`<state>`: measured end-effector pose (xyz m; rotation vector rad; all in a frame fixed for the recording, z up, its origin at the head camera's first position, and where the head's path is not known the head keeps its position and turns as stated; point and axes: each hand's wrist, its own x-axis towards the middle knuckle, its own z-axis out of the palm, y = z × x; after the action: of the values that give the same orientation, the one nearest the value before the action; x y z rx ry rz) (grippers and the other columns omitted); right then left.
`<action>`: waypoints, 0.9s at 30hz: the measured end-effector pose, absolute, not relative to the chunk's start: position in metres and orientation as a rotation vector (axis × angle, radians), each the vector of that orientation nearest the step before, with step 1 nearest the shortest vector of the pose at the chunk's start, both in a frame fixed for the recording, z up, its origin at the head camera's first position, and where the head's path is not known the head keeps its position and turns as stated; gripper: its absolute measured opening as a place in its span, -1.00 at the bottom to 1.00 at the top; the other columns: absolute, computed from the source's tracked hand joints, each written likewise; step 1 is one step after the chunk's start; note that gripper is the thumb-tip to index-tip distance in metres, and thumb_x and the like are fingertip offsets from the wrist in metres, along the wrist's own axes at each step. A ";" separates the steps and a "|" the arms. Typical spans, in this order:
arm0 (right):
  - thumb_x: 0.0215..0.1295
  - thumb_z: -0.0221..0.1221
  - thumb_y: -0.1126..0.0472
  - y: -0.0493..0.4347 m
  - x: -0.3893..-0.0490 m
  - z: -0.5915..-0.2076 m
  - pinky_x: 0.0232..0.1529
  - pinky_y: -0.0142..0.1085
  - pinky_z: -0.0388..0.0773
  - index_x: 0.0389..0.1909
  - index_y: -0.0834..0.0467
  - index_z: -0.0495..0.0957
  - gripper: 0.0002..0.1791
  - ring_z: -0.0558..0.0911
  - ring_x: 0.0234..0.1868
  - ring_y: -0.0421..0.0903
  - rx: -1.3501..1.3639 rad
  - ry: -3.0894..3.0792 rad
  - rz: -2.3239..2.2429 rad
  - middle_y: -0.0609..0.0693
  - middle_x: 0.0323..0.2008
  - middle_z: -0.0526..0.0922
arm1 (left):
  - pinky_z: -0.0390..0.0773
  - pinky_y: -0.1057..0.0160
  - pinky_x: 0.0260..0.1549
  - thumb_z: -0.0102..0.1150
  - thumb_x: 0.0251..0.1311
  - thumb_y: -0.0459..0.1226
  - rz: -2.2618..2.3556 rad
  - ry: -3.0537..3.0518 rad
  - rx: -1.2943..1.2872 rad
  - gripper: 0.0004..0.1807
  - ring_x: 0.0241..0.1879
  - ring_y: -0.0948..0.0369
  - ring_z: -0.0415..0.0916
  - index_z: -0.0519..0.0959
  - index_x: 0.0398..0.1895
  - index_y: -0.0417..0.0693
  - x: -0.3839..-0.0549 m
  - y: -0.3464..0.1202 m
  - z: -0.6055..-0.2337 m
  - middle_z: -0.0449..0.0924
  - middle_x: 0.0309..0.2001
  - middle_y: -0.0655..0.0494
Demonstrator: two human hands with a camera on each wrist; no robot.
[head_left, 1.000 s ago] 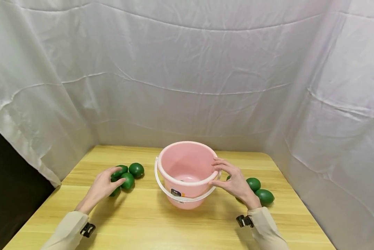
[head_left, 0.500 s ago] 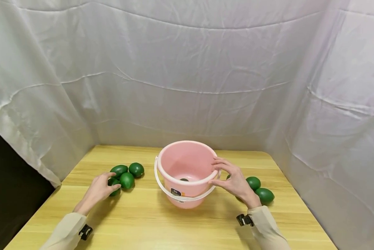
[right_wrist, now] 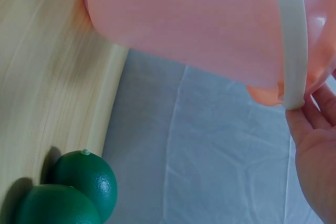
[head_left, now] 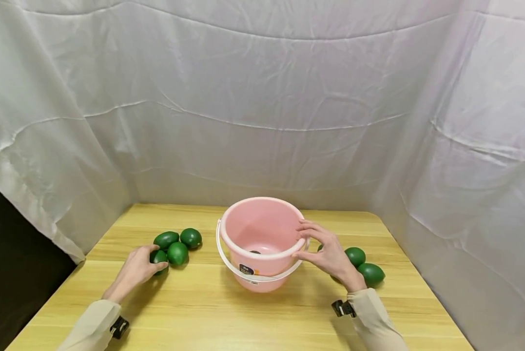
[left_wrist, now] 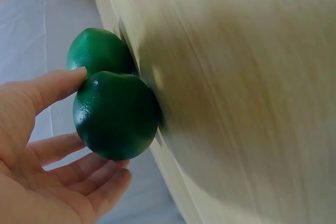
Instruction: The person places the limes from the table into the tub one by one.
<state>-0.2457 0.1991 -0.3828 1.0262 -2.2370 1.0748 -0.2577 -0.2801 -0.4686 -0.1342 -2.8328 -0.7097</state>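
My left hand is at the left cluster of smooth dark green limes, with thumb and fingers curled round the nearest lime. It still sits on the table. Touching or close beside it are a brighter lime and a darker lime, with another lime behind. My right hand grips the right rim of a pink bucket, thumb outside and fingers over the edge. The bucket stands upright, its white handle hanging down in front. A small dark shape shows on its inside floor.
More limes lie right of the bucket, including one lime in front and another lime, partly behind my right hand. The wooden table ends at a pale curtain behind and at the sides.
My left hand has moved slightly down and left, from over the brighter lime to the nearest one, its fingers now round it. My right hand has kept its hold on the bucket rim.
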 end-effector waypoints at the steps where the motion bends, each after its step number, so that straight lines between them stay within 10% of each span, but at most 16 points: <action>1: -0.18 0.54 0.34 0.199 -0.246 -0.383 0.34 -0.48 0.33 -0.18 0.21 0.66 -0.56 0.50 0.23 0.26 1.026 -2.238 1.077 0.20 0.08 0.62 | 0.58 -0.22 -0.11 0.40 0.04 -0.18 -0.709 -2.834 -0.130 -0.33 -0.05 -0.34 0.53 0.46 0.11 -0.51 -0.258 -0.280 -0.469 0.53 0.00 -0.51; 27: -0.19 0.53 0.37 0.198 -0.244 -0.382 0.30 -0.54 0.32 -0.19 0.22 0.66 -0.56 0.51 0.19 0.29 1.022 -2.227 1.091 0.22 0.06 0.62 | 0.48 0.18 -0.50 0.33 -0.08 -0.19 -0.801 -2.890 0.024 -0.40 -0.35 0.00 0.49 0.47 0.04 -0.34 -0.256 -0.288 -0.471 0.59 -0.26 -0.24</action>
<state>-0.2441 0.1985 -0.3817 1.0220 -2.2271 1.0911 -0.2556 -0.2879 -0.4714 0.0238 -2.8898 -0.8015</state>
